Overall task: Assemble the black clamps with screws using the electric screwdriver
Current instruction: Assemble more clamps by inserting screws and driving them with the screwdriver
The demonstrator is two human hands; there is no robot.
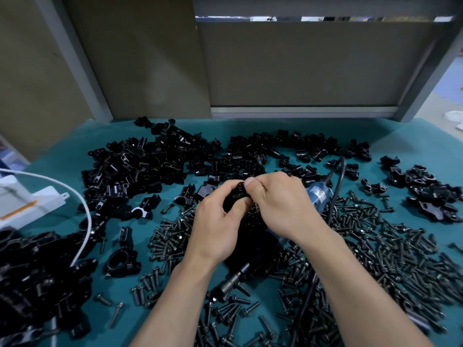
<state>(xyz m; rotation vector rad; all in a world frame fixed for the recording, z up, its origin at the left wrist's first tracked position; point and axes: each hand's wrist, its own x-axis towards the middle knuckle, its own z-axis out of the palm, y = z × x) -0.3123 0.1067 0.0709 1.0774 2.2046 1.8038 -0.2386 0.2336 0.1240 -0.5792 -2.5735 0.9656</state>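
Observation:
My left hand (215, 221) and my right hand (278, 201) meet at the middle of the table, and both grip one black clamp (236, 195) between their fingers. My right thumb and fingers pinch at its top; any screw there is hidden. The electric screwdriver (318, 195), blue-bodied with a black cord, lies under my hands, its bit end (231, 281) pointing toward me. Loose black screws (375, 246) cover the mat on the right and in front. Black clamp parts (140, 166) are heaped at the back left.
The teal mat (75, 151) covers the table. More clamps (37, 284) are piled at the near left and at the right (426, 194). A white box (27, 204) with a white cable (85, 216) sits at the left edge. Grey panels (300, 66) stand behind.

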